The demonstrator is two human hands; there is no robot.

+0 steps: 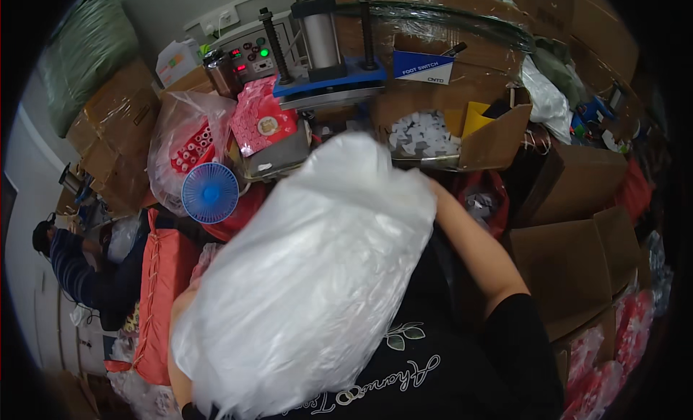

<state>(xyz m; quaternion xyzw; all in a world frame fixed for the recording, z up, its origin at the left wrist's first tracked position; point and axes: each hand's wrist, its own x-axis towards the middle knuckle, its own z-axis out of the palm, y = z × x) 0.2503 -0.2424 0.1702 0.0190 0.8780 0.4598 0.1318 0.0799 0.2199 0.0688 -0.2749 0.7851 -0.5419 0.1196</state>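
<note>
Plastic bag (303,276) — large, translucent white, full — fills the centre and hides both hands, so their grip cannot be told; only the right forearm (476,239) shows beside it. Behind it: blue fan (209,193), red packet (261,117), open carton (462,135) of white pieces.

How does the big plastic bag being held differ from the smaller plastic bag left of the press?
The big plastic bag is milky white, hides its contents and is held up against the person's chest. The smaller plastic bag is clear, shows red items inside and rests among boxes above a blue fan. The big one fills far more of the view. Both are crinkled thin plastic and stuffed full.
</note>
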